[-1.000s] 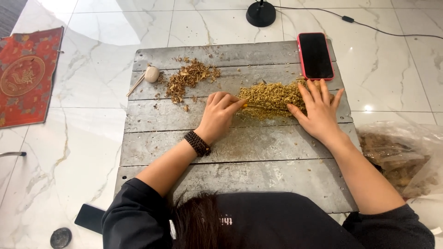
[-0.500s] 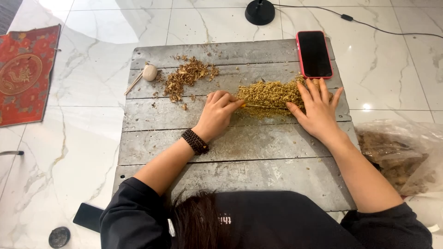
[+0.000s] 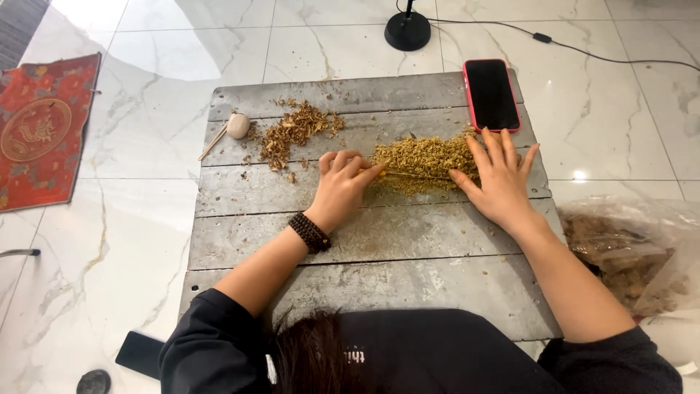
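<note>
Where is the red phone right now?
In the head view, the red phone lies at the grey board's far right corner, just beyond the right hand.

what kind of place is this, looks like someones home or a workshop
Probably a room in a home used as a makeshift work spot, not a fitted workshop: polished marble-look floor tiles, a red patterned mat, and a low, weathered grey plank table with dried plant bits and a red phone.

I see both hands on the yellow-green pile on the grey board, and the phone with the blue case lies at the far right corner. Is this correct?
Not quite: the head view shows the phone has a red case, not blue. The rest holds: the left hand and right hand rest on the yellow-green pile on the grey board.
</note>
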